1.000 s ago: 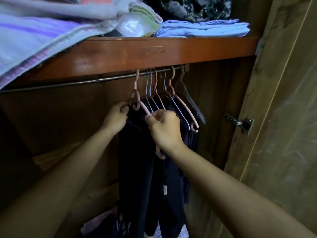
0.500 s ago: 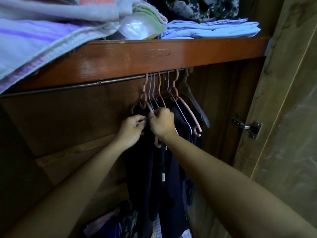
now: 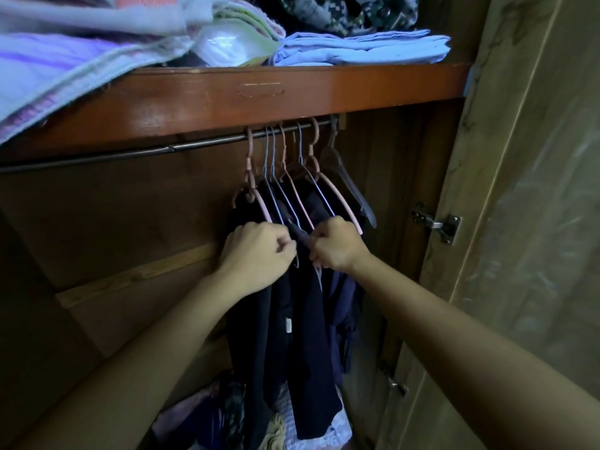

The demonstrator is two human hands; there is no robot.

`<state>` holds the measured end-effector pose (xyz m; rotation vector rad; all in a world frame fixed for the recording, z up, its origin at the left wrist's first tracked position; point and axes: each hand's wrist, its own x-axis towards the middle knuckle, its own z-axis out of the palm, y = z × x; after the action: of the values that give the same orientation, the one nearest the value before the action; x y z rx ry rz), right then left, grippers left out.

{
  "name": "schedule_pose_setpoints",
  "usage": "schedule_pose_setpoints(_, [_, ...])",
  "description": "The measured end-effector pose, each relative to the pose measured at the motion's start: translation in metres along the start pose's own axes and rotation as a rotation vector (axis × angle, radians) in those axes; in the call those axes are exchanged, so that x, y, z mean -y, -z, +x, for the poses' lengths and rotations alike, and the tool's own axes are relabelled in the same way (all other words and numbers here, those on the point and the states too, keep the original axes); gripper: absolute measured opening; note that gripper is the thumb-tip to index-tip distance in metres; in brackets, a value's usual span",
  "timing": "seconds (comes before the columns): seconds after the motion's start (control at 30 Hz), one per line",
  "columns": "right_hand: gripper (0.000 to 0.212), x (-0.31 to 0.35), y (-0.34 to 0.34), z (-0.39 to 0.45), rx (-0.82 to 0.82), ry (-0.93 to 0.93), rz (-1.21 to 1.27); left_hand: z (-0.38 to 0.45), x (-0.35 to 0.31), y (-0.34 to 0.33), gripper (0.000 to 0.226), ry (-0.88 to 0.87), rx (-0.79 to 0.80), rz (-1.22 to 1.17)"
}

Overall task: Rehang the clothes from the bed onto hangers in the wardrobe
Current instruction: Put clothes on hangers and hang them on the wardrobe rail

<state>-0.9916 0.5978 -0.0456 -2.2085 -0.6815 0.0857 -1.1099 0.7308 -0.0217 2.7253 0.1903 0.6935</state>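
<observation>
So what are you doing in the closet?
A person is reaching into a wardrobe with both hands. The left hand and the right hand each pinch the dark garment hanging among the hangers on the rail, apparently straightening it on its hanger. Several dark clothes already hang there, bunched at the rail's right end. Folded linens sit on the shelf above, and more clothes lie heaped at the bottom.

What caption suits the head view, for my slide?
Both hands, left and right, pinch a dark garment under hangers.
</observation>
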Motion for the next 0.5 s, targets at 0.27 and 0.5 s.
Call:
schedule_pose_setpoints(0.27, [0.006,-0.054,0.062,-0.078,0.189,-0.121,-0.280,-0.006,-0.076,-0.039,0.018,-0.177,0.402,0.116])
schedule_pose_setpoints(0.5, [0.010,-0.115,0.131,-0.193,0.092,-0.265,-0.429,-0.038,-0.187,-0.086,0.030,-0.378,0.606,0.043])
